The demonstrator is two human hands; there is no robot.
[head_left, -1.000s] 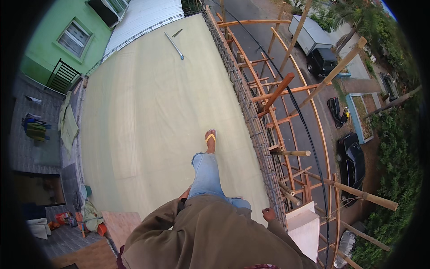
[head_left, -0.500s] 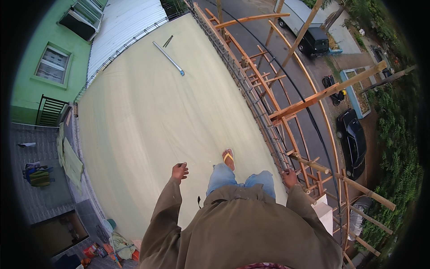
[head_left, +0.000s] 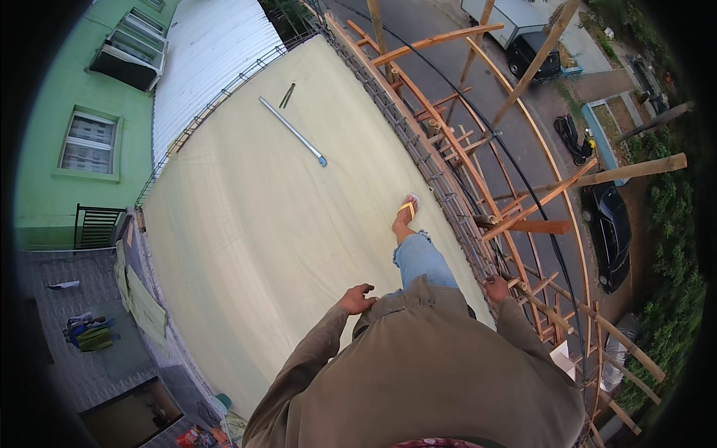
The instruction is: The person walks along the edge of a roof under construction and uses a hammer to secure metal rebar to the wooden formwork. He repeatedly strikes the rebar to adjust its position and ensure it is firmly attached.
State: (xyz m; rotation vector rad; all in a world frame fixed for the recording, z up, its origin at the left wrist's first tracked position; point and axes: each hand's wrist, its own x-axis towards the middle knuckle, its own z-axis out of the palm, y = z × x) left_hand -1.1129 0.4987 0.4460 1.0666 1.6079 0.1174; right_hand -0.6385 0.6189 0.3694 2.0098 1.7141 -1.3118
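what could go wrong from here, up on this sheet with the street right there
A stumble to the right might mean a fall: beyond the rebar along the edge, the street lies well below.
The sandal could slip or catch on the rippled cream sheet.
The right hand, close to that rebar, might get scraped.

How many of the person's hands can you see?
2: the left hand is over the pale sheet; the right hand is by the metal bars along the sheet's edge. Neither hand is hidden.
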